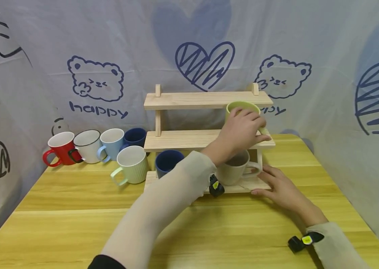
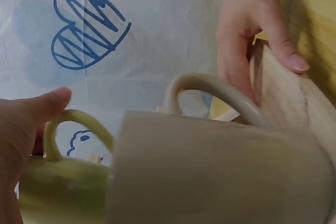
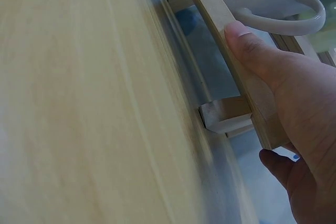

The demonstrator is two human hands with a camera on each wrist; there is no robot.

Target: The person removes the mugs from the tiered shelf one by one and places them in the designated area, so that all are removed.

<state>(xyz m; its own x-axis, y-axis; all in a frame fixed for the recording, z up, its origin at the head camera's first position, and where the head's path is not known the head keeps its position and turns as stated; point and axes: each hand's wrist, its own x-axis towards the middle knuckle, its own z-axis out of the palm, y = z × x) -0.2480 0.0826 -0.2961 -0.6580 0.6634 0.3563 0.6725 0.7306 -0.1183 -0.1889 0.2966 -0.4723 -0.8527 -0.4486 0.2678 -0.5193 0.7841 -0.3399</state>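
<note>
In the head view, my left hand [image 1: 241, 125] reaches over a three-tier wooden rack [image 1: 184, 140] and grips a yellow-green mug [image 1: 252, 107] from above at the right end of the middle shelf. The left wrist view shows my thumb by the handle of this mug. Below it, a beige mug [image 1: 230, 173] stands on the bottom shelf, its handle pointing right. My right hand [image 1: 282, 188] holds the right end of that bottom shelf, thumb on the front edge [image 3: 218, 24] and fingers round the end. A dark blue mug [image 1: 168, 161] sits on the bottom shelf's left side, partly behind my left sleeve.
Left of the rack, a pale green ribbed mug [image 1: 132, 166] stands on the wooden table [image 1: 75, 224]. Behind it are a red mug [image 1: 62, 147], a white black-rimmed mug [image 1: 90, 147], a light blue mug [image 1: 113, 142] and another dark blue mug [image 1: 135, 136]. A printed curtain [image 1: 142, 45] hangs behind.
</note>
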